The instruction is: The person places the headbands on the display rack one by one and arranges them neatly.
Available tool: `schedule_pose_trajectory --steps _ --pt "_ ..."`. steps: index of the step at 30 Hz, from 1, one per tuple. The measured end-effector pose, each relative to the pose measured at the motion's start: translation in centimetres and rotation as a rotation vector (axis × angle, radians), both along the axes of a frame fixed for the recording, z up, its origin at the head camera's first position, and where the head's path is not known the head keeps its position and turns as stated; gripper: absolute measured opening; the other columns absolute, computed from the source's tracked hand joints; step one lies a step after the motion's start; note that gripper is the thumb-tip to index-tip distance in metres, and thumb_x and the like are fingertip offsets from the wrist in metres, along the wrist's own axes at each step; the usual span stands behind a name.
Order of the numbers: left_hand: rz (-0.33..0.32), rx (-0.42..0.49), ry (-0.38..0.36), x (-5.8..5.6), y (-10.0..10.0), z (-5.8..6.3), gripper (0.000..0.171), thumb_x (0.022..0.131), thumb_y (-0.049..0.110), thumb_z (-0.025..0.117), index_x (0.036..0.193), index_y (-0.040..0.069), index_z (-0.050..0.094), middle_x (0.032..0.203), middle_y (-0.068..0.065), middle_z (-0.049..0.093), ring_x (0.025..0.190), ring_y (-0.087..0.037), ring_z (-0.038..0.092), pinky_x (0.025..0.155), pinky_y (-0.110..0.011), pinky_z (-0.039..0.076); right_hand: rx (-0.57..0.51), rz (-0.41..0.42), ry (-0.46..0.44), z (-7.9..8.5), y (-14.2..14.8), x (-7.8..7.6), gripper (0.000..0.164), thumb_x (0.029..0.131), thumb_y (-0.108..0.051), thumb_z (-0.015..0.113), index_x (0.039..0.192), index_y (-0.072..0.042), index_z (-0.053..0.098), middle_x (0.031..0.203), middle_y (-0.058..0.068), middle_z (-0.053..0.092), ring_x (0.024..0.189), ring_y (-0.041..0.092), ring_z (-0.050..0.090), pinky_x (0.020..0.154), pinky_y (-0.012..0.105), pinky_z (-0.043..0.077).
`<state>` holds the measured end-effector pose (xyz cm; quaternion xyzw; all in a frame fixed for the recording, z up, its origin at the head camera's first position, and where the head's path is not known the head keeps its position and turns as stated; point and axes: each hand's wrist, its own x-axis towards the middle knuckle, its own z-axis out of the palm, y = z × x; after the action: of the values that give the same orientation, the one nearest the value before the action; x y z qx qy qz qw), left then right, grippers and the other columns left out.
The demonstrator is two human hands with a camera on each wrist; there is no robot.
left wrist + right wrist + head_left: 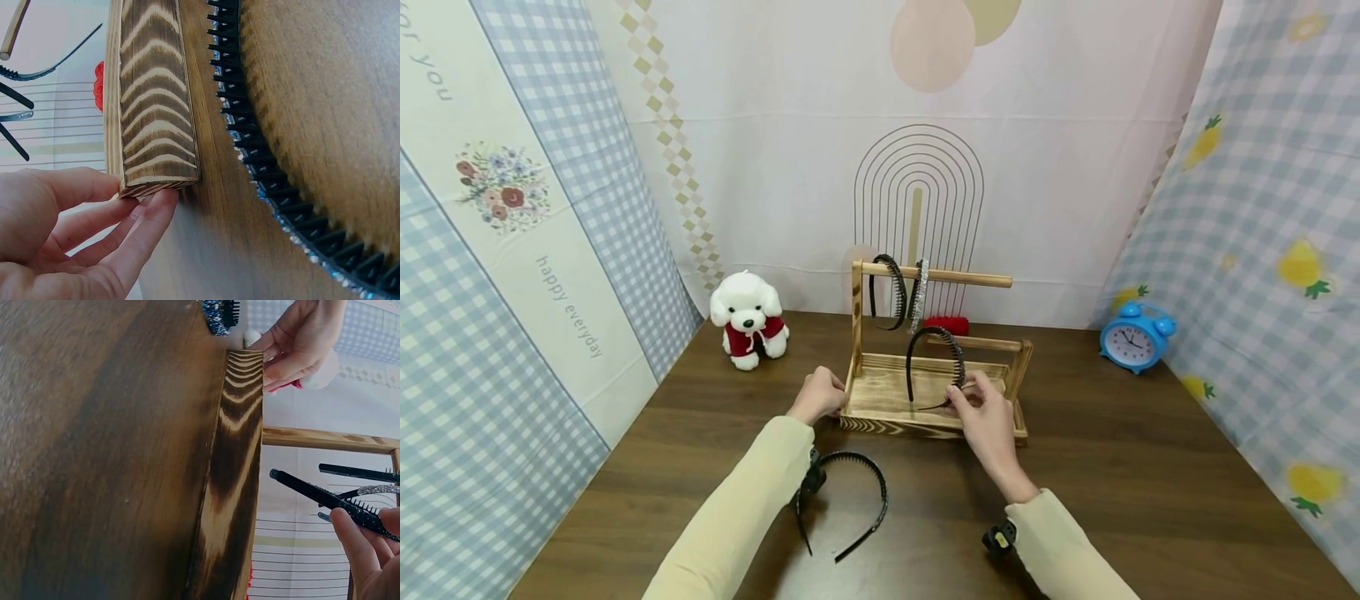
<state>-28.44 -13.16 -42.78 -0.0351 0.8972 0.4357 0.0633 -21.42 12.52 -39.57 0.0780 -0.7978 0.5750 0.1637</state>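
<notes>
The head view looks forward and down from above, while both wrist views share the rack [159,106] close-up

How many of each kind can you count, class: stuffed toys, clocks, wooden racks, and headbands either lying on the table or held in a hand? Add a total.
Stuffed toy: 1
Clock: 1
Wooden rack: 1
Headbands: 2 (the lying headband on the table, the held headband in the right hand)
Total: 5
</notes>
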Motion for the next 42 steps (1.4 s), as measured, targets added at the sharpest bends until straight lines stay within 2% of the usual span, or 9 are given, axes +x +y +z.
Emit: schedule_pose_trajectory --steps 3,5,10,17,21,26,33,37,42 --pt "-0.001 -0.005 0.004 0.1 0.0 0.0 0.017 0.086 -0.001 0.06 0.092 -0.008 0.074 0.092 -0.022 0.071 0.057 -0.015 0.065 0.061 -0.031 0.061 0.006 -0.022 0.007 -1.6 0.3 -1.1 0.014 0.093 -0.01 0.066 0.103 0.0 0.062 0.09 0.021 0.073 0.075 0.032 0.073 0.067 0.038 0.062" --pt "0.002 -0.004 0.003 0.1 0.0 -0.1 0.017 0.086 -0.001 0.06 0.093 -0.008 0.074 0.092 -0.022 0.071 0.058 -0.015 0.066 0.061 -0.031 0.061 0.014 -0.038 0.015 -2.6 0.6 -1.9 0.014 0.093 -0.014 0.067 0.102 -0.004 0.063 0.089 0.018 0.073 0.074 0.029 0.073 0.065 0.037 0.062" --pt "0.008 0.002 0.002 0.1 0.0 -0.1 0.019 0.086 -0.001 0.06 0.098 -0.008 0.073 0.096 -0.023 0.071 0.06 -0.017 0.068 0.061 -0.03 0.061 0.025 -0.056 0.036 -2.6 0.6 -2.0 0.014 0.093 -0.015 0.067 0.103 -0.004 0.064 0.089 0.017 0.074 0.073 0.031 0.073 0.059 0.025 0.059" --pt "0.006 -0.005 0.004 0.1 0.0 -0.1 0.019 0.086 -0.001 0.06 0.097 -0.008 0.074 0.093 -0.022 0.071 0.06 -0.017 0.068 0.063 -0.033 0.061 0.013 -0.075 0.05 -2.7 0.8 -2.1 0.012 0.093 -0.015 0.067 0.1 -0.005 0.064 0.087 0.016 0.074 0.074 0.033 0.073 0.06 0.028 0.061" --pt "0.01 -0.008 0.002 0.0 0.0 -0.2 0.018 0.086 -0.001 0.06 0.096 -0.008 0.074 0.092 -0.022 0.071 0.059 -0.017 0.068 0.063 -0.033 0.061 0.012 -0.09 0.052 -2.8 0.9 -2.1 0.012 0.092 -0.015 0.068 0.098 -0.006 0.063 0.086 0.016 0.074 0.075 0.033 0.073 0.06 0.023 0.059" --pt "0.01 -0.005 0.0 0.1 -0.1 -0.3 0.019 0.087 -0.001 0.06 0.098 -0.008 0.073 0.095 -0.023 0.07 0.061 -0.019 0.069 0.063 -0.033 0.062 0.044 -0.121 0.067 -2.9 1.0 -2.1 0.012 0.092 -0.017 0.069 0.097 -0.007 0.063 0.085 0.014 0.074 0.072 0.028 0.074 0.057 0.015 0.055" --pt "0.015 -0.012 0.012 0.1 0.0 -0.2 0.019 0.086 0.0 0.061 0.099 -0.007 0.073 0.094 -0.022 0.071 0.06 -0.019 0.069 0.063 -0.032 0.061 0.024 -0.121 0.08 -2.8 1.2 -2.1 0.009 0.093 -0.013 0.067 0.098 -0.006 0.063 0.086 0.015 0.074 0.075 0.036 0.073 0.057 0.016 0.056" --pt "0.016 -0.01 0.015 0.0 0.0 -0.2 0.019 0.086 -0.001 0.06 0.098 -0.007 0.074 0.094 -0.022 0.071 0.058 -0.017 0.068 0.062 -0.031 0.061 0.025 -0.132 0.078 -2.9 1.3 -2.2 0.008 0.093 -0.013 0.067 0.097 -0.007 0.063 0.086 0.015 0.074 0.073 0.031 0.073 0.058 0.016 0.056" --pt "0.012 -0.009 0.019 0.0 0.1 -0.2 0.02 0.086 -0.001 0.06 0.099 -0.008 0.073 0.093 -0.022 0.071 0.058 -0.017 0.068 0.062 -0.03 0.061 0.022 -0.151 0.076 -3.0 1.5 -2.1 0.01 0.093 -0.014 0.067 0.099 -0.006 0.064 0.085 0.015 0.074 0.071 0.026 0.074 0.059 0.021 0.059"
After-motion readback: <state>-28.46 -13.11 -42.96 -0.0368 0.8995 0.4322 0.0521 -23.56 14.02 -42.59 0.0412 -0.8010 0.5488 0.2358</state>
